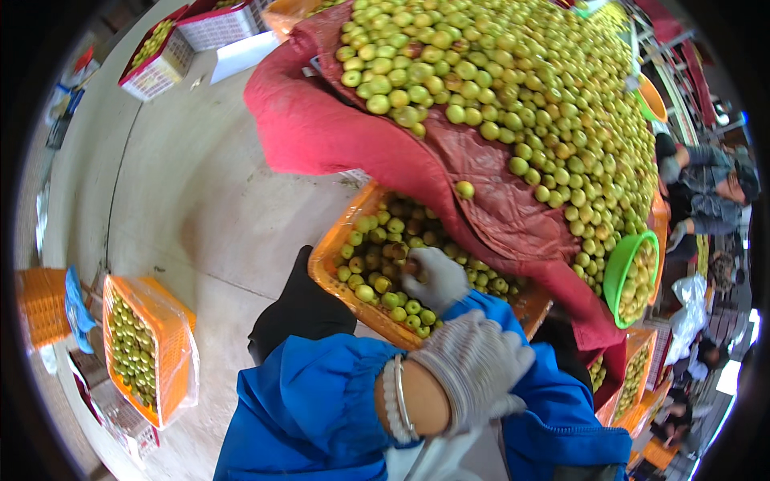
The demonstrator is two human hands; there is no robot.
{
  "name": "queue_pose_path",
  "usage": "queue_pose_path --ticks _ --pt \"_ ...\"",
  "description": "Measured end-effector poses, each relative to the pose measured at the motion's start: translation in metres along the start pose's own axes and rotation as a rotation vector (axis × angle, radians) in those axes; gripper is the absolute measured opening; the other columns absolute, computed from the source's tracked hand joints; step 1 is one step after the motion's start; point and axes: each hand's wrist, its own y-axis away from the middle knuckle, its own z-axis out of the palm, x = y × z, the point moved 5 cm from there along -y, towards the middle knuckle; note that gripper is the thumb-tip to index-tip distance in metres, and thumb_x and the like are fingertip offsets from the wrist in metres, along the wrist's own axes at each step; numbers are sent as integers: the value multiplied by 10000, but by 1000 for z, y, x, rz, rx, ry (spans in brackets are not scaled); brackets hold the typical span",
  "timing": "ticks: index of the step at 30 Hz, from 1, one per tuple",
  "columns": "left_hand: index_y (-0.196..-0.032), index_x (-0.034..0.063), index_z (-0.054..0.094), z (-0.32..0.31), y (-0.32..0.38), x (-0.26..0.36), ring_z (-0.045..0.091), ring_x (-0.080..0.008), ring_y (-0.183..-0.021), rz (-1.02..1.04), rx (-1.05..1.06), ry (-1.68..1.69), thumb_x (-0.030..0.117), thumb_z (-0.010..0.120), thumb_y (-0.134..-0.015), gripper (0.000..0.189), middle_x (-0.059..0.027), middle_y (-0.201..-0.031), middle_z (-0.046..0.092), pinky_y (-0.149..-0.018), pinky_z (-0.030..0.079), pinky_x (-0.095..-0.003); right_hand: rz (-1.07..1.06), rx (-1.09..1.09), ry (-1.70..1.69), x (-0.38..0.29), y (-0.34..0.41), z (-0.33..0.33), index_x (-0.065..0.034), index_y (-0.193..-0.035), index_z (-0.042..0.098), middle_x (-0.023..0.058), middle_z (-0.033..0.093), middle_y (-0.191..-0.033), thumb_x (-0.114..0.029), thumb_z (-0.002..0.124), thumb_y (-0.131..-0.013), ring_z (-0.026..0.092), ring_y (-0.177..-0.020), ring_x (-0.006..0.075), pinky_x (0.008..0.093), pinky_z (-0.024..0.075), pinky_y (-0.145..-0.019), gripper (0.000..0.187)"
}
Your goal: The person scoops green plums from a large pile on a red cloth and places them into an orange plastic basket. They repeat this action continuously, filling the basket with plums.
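Observation:
My right hand (437,281), in a pale knit glove, reaches into an orange plastic crate (343,294) of green and brownish jujubes (364,293). Its fingers curl around a brownish jujube (414,268), partly hidden by the glove. Across my right forearm lies my left hand (472,373), in a striped grey glove. It touches the blue sleeve (490,306); whether the fingers grip the cloth is hidden. A beaded bracelet (392,400) and a metal bangle circle my left wrist. Clear plastic film lines the crate's rim.
A red padded cover (355,141) drapes beside the crate under a large jujube heap (493,72). At the heap's right edge stands a green basin (616,279) of fruit. Another orange crate (171,337) is on the concrete floor at left. Co-workers (713,189) are at right.

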Motion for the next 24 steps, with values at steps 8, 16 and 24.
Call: queue_pose_path --ticks 8,16,24 --pt "-1209 72 623 61 -22 -20 632 -317 -1025 -153 -240 -140 475 646 -867 530 -115 -1125 647 -918 492 -414 445 790 553 102 269 -277 -54 -1066 631 127 632 -941 -84 751 -762 638 -848 298 379 532 -795 328" --pt "-1223 4 619 -3 -81 -61 626 -399 -1079 -170 -32 -225 311 738 -831 512 -212 -1170 656 -964 499 -439 975 696 914 222 480 -349 -5 -1243 589 210 616 -1228 -234 752 -818 574 -1161 379 438 455 -1007 509" --pt "-1368 50 541 -116 -129 -254 528 -359 -1256 -363 511 -712 416 727 -860 653 -210 -1363 559 -1070 417 -439 309 477 288 172 117 -289 -67 -1327 554 183 560 -1359 -230 694 -885 524 -1263 366 417 443 -1060 491"
